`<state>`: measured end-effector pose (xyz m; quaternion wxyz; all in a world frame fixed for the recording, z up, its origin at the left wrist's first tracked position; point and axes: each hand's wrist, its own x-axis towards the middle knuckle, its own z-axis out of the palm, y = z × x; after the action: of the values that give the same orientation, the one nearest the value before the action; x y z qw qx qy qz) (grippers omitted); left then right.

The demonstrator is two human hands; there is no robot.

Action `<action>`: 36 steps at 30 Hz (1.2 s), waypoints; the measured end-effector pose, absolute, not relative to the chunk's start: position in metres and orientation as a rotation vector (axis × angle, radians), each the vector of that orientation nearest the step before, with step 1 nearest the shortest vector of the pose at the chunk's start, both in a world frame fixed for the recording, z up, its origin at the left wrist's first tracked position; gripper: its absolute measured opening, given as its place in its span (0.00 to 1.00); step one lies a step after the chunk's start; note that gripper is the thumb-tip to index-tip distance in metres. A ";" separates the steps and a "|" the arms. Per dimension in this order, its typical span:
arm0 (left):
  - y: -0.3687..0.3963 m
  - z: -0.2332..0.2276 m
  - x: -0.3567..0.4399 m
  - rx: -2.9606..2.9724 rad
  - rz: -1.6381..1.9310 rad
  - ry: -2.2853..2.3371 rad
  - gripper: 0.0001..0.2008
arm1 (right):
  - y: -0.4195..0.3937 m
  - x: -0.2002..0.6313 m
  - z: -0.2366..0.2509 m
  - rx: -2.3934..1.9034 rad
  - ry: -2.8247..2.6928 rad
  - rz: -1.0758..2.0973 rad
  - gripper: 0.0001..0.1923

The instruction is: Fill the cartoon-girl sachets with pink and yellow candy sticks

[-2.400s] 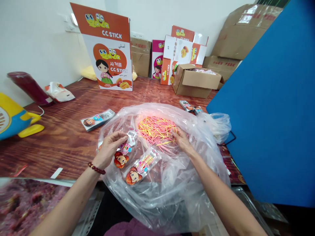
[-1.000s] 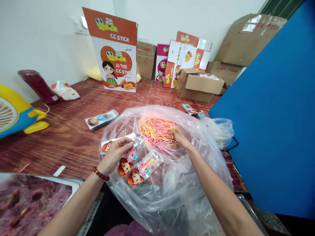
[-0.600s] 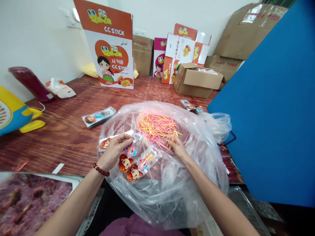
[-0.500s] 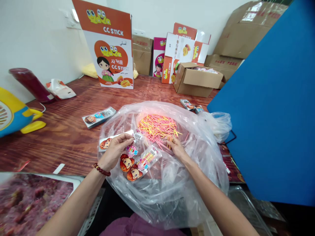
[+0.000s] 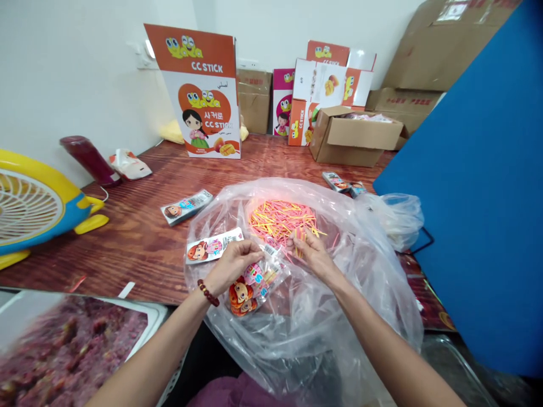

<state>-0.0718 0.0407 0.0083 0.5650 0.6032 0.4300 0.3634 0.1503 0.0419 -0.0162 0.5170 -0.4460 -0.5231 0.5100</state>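
Sticks are already contained in the lower pouch [image 5: 272, 275], partly covered by the printed packet [image 5: 253, 273] pinched in the left hand [image 5: 240, 260]. A pink-and-yellow bundle [image 5: 300, 239] is gripped by the right hand [image 5: 319, 258], outside both; a loose stick pile [image 5: 278, 217] is left unpacked, surrounded by the plastic bag [image 5: 314, 316].

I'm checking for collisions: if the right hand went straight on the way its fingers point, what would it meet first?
Probably the pile of pink and yellow sticks, just ahead of the right hand; its height over the pile is hard to judge from this one view.
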 end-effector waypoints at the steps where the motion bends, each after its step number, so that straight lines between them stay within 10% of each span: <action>1: 0.040 0.009 -0.071 1.426 0.852 0.996 0.11 | 0.038 0.146 -0.011 -1.095 -1.335 1.185 0.14; 14: 0.035 0.010 -0.066 1.538 0.854 0.997 0.14 | 0.025 0.126 0.003 -1.202 -2.003 0.632 0.08; 36: 0.027 0.012 -0.071 1.700 0.910 0.871 0.17 | 0.023 0.089 0.057 -0.523 -0.871 1.172 0.05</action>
<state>-0.0713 0.0274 0.0117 0.4907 0.7000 0.3587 0.3749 0.0892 0.0231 0.0571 0.7141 -0.2362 -0.3931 0.5289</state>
